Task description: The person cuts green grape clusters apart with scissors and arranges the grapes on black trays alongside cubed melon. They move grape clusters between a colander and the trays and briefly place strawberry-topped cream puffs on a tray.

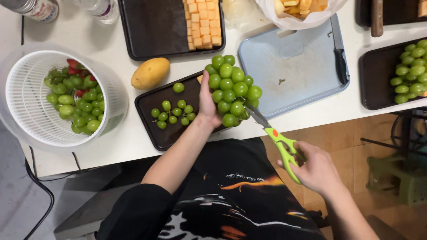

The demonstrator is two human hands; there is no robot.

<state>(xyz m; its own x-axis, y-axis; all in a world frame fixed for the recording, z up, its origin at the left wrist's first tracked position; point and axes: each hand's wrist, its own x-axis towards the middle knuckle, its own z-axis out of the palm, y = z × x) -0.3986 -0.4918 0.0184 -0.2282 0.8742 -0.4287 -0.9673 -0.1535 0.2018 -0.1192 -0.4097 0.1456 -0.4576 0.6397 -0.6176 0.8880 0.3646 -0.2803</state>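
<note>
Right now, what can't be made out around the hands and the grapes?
- Head view: scissors blade tips, hidden behind the grape bunch.
- Left hand fingers, behind the bunch.
- Right hand fingertips, hidden by the handles.
- Right grape tray, cut off by the frame edge.

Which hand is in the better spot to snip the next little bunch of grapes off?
Probably the right hand. It holds the green scissors, with the blades already reaching under the big grape bunch. The left hand is busy holding that bunch up over the dark tray.
</note>
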